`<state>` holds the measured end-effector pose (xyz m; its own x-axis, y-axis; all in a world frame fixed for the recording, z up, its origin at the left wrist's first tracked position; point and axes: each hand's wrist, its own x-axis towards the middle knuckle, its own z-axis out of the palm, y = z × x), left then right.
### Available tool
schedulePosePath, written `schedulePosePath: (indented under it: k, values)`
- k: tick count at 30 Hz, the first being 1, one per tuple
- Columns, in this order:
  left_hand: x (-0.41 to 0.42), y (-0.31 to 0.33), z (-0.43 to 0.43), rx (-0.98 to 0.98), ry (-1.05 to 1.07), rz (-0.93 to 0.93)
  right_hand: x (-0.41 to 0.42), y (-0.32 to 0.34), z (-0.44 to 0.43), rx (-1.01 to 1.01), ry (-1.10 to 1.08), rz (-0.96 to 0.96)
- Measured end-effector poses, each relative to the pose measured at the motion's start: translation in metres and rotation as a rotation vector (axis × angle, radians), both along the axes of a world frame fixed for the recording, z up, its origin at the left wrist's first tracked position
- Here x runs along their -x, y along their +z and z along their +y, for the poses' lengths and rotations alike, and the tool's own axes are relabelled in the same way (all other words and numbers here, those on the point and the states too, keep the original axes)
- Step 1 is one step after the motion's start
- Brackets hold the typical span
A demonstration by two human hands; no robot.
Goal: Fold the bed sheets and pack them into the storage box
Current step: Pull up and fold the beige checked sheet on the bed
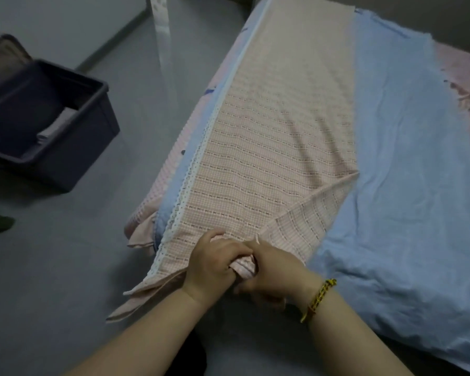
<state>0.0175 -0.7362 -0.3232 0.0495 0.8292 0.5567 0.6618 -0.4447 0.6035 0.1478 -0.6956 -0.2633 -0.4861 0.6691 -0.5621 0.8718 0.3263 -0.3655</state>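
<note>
Gripped bunched near end of pink sheet in left hand and right hand, hands touching, on the bed.

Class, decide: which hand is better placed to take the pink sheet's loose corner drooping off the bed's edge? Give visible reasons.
Left, probably. The left hand holds the bunched pink sheet nearest the loose corner; the right hand, holding the same bunch, would have to cross over it.

A pink checked sheet lies lengthwise over the left part of the blue sheet. At the blue sheet's near edge, the left hand and right hand grip the pink sheet's bunched end. A storage box holding folded cloth stands well left of it.
</note>
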Motion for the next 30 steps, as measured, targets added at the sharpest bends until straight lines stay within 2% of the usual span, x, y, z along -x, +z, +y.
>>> schedulePosePath:
  k: [2, 5, 8, 10, 11, 12, 13, 15, 16, 17, 18, 21, 23, 26, 28, 29, 30]
  values:
    - [0.009, -0.008, 0.011, 0.033, 0.052, 0.041, 0.012, -0.006, 0.01, -0.151, -0.003, -0.01]
    - [0.032, -0.027, 0.023, 0.245, 0.073, 0.166, 0.018, -0.019, 0.025, -0.281, -0.074, 0.058]
    - [0.066, -0.044, 0.028, 0.65, 0.087, 0.313, 0.016, -0.024, 0.044, -0.354, -0.205, 0.172]
    - [0.089, -0.051, 0.033, 0.897, 0.213, 0.318, 0.016, -0.026, 0.053, -0.407, -0.257, 0.249]
    - [0.098, -0.052, 0.038, 0.936, 0.302, 0.275, 0.016, -0.027, 0.055, -0.44, -0.287, 0.293]
    - [0.105, -0.048, 0.049, 0.935, 0.378, 0.255, 0.017, -0.027, 0.056, -0.476, -0.325, 0.322]
    - [0.11, -0.041, 0.062, 0.847, 0.427, 0.231, 0.017, -0.029, 0.055, -0.512, -0.376, 0.339]
    - [0.114, -0.023, 0.095, 0.561, 0.485, 0.147, 0.017, -0.032, 0.054, -0.608, -0.429, 0.357]
    - [0.115, -0.019, 0.109, 0.373, 0.493, 0.164, 0.017, -0.033, 0.057, -0.614, -0.412, 0.336]
    - [0.114, -0.018, 0.12, 0.266, 0.492, 0.213, 0.015, -0.035, 0.058, -0.593, -0.373, 0.301]
    - [0.112, -0.022, 0.131, 0.263, 0.489, 0.26, 0.013, -0.041, 0.061, -0.576, -0.334, 0.272]
    - [0.105, -0.046, 0.133, 0.726, 0.362, 0.419, 0.01, -0.081, 0.071, -0.413, -0.194, 0.095]
    - [0.106, -0.072, 0.122, 0.961, 0.301, 0.445, 0.016, -0.107, 0.069, -0.289, -0.051, -0.008]
    - [0.109, -0.088, 0.106, 1.038, 0.282, 0.298, 0.022, -0.11, 0.075, -0.152, 0.088, -0.003]
    - [0.112, -0.088, 0.099, 1.017, 0.328, 0.093, 0.021, -0.09, 0.085, 0.127, 0.069, -0.045]
    - [0.113, -0.088, 0.095, 0.966, 0.404, -0.041, 0.021, -0.078, 0.09, 0.17, 0.03, -0.013]
    - [0.115, -0.089, 0.093, 0.908, 0.505, -0.18, 0.024, -0.069, 0.098, 0.127, -0.036, 0.041]
